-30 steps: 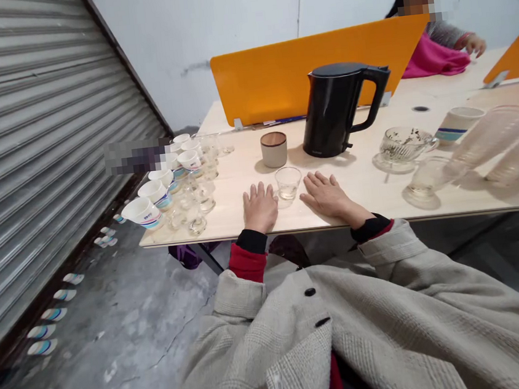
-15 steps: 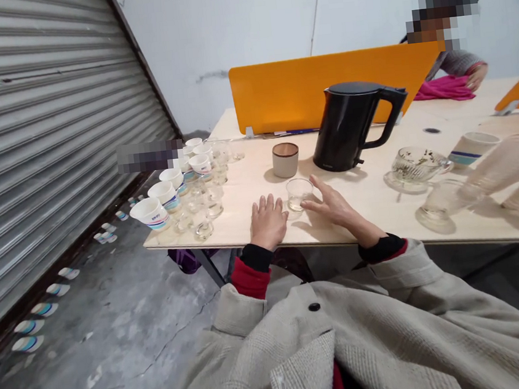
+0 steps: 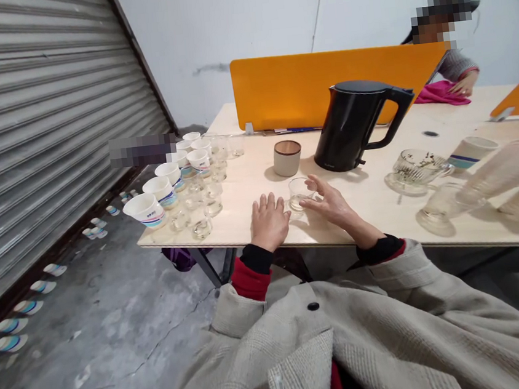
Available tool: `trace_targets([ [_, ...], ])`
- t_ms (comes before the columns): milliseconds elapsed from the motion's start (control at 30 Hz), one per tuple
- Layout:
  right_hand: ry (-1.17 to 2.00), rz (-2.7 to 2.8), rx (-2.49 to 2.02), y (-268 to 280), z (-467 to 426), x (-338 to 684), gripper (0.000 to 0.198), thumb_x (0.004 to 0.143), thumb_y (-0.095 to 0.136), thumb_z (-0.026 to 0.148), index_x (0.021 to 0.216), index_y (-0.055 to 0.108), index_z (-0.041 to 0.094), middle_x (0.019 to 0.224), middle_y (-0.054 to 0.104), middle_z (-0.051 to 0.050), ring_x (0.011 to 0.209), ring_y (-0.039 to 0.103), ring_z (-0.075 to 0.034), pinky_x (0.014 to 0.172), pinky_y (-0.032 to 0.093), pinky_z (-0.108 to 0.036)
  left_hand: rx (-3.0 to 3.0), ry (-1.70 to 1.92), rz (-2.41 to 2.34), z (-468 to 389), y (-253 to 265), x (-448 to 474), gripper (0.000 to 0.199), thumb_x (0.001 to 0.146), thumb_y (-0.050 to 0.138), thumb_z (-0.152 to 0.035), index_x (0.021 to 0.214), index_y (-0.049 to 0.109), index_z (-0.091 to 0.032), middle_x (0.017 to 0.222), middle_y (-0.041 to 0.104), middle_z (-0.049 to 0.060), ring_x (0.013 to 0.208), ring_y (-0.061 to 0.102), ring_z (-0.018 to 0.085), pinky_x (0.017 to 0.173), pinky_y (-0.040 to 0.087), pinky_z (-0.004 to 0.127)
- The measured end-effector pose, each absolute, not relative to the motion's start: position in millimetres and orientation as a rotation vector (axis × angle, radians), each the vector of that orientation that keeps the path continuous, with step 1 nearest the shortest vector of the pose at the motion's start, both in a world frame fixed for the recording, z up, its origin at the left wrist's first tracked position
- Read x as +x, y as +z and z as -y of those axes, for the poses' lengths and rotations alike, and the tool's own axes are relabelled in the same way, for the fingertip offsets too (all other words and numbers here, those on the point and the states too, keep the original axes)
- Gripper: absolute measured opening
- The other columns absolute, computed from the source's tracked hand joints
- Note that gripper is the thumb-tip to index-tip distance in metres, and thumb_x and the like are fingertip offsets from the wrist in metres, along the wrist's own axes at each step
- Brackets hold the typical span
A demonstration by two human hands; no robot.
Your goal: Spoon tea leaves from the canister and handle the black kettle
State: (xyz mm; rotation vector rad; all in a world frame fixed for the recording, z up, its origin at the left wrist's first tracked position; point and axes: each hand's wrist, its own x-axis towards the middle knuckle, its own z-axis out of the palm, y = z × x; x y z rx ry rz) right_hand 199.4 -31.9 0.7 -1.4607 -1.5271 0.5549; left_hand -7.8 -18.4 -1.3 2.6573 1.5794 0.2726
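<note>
A small clear glass cup (image 3: pixel 296 198) stands upright on the table, with a little clear liquid low inside it. My right hand (image 3: pixel 332 202) is at the cup's right side, thumb across the front and fingers curled behind the rim. Just left of the cup, my left hand (image 3: pixel 269 223) lies flat on the tabletop with its fingers stretched out, holding nothing. Behind the cup stands a pale round cup with a brown inside (image 3: pixel 286 162). A black electric kettle (image 3: pixel 343 130) is further back on the right.
Paper cups (image 3: pixel 145 209) and small glasses (image 3: pixel 201 225) crowd the table's left end. On the right are a glass cup with leaves (image 3: pixel 414 169) and stacked clear plastic cups (image 3: pixel 508 174). An orange divider (image 3: pixel 286 92) stands behind; a person's hand (image 3: pixel 467 83) rests on pink cloth.
My right fingers have closed in around the glass cup's rim. My left hand stays flat on the table. The view has shifted slightly.
</note>
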Motion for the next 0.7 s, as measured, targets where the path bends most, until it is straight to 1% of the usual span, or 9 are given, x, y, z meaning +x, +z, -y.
trace_targets([
  [133, 0.506, 1.526, -1.465, -5, 29, 197, 0.103, 0.072, 0.084, 0.070, 0.156, 0.053, 0.019, 0.144, 0.068, -0.021, 0.138, 0.062, -0.040, 0.109, 0.053, -0.056, 2.660, 0.288, -1.559, 17, -1, -8, 0.059, 0.111, 0.037, -0.043, 0.163, 0.048, -0.016, 0.175, 0.038, 0.015, 0.164, 0.032, 0.037, 0.134, 0.026, 0.058],
  [267, 0.465, 1.543, -1.486, 0, 34, 208, 0.106, 0.074, 0.085, 0.067, 0.162, 0.047, 0.021, 0.149, 0.064, -0.022, 0.137, 0.063, -0.040, 0.110, 0.052, -0.058, 2.672, 0.276, -1.556, 16, -1, -9, 0.059, 0.111, 0.036, -0.043, 0.163, 0.047, -0.016, 0.175, 0.039, 0.016, 0.164, 0.032, 0.038, 0.133, 0.028, 0.059],
  [333, 0.360, 1.556, -1.504, 15, 41, 228, 0.102, 0.077, 0.083, 0.063, 0.162, 0.045, 0.021, 0.153, 0.062, -0.021, 0.136, 0.064, -0.039, 0.111, 0.051, -0.057, 2.675, 0.271, -1.562, 15, -1, -9, 0.059, 0.111, 0.037, -0.043, 0.163, 0.048, -0.016, 0.174, 0.039, 0.016, 0.164, 0.033, 0.039, 0.133, 0.028, 0.059],
  [400, 0.169, 1.526, -1.566, 40, 53, 258, 0.092, 0.083, 0.079, 0.057, 0.161, 0.047, 0.020, 0.151, 0.063, -0.020, 0.131, 0.067, -0.036, 0.109, 0.053, -0.054, 2.678, 0.267, -1.568, 14, -1, -8, 0.059, 0.111, 0.037, -0.041, 0.163, 0.048, -0.015, 0.175, 0.038, 0.016, 0.164, 0.032, 0.039, 0.133, 0.027, 0.059],
  [467, -0.096, 1.441, -1.737, 71, 69, 295, 0.079, 0.089, 0.073, 0.051, 0.158, 0.051, 0.019, 0.141, 0.069, -0.019, 0.119, 0.071, -0.034, 0.102, 0.056, -0.051, 2.677, 0.262, -1.574, 14, -2, -8, 0.059, 0.111, 0.037, -0.041, 0.163, 0.048, -0.015, 0.175, 0.037, 0.017, 0.164, 0.031, 0.039, 0.134, 0.027, 0.059],
  [500, -0.248, 1.382, -1.856, 86, 77, 313, 0.073, 0.092, 0.070, 0.048, 0.156, 0.053, 0.018, 0.139, 0.069, -0.020, 0.115, 0.070, -0.033, 0.100, 0.056, -0.051, 2.680, 0.264, -1.574, 13, -2, -8, 0.059, 0.111, 0.037, -0.041, 0.163, 0.048, -0.015, 0.175, 0.037, 0.017, 0.164, 0.031, 0.039, 0.134, 0.027, 0.059],
  [567, -0.472, 1.323, -2.144, 114, 91, 345, 0.067, 0.094, 0.069, 0.045, 0.154, 0.057, 0.018, 0.143, 0.065, -0.023, 0.120, 0.066, -0.035, 0.099, 0.053, -0.050, 2.685, 0.268, -1.568, 13, -2, -7, 0.059, 0.110, 0.037, -0.041, 0.163, 0.048, -0.015, 0.175, 0.037, 0.017, 0.164, 0.032, 0.039, 0.133, 0.027, 0.060],
  [633, -0.498, 1.332, -2.491, 131, 99, 367, 0.059, 0.097, 0.069, 0.045, 0.149, 0.064, 0.017, 0.142, 0.065, -0.024, 0.126, 0.063, -0.038, 0.096, 0.053, -0.050, 2.682, 0.268, -1.562, 13, -2, -7, 0.059, 0.110, 0.037, -0.041, 0.162, 0.048, -0.014, 0.175, 0.038, 0.018, 0.164, 0.032, 0.040, 0.133, 0.027, 0.060],
  [700, -0.421, 1.387, -2.725, 138, 99, 379, 0.049, 0.100, 0.069, 0.045, 0.140, 0.070, 0.016, 0.135, 0.069, -0.024, 0.123, 0.065, -0.038, 0.092, 0.054, -0.048, 2.677, 0.264, -1.559, 12, -2, -7, 0.060, 0.110, 0.037, -0.041, 0.162, 0.048, -0.014, 0.174, 0.038, 0.018, 0.164, 0.031, 0.041, 0.133, 0.027, 0.061],
])
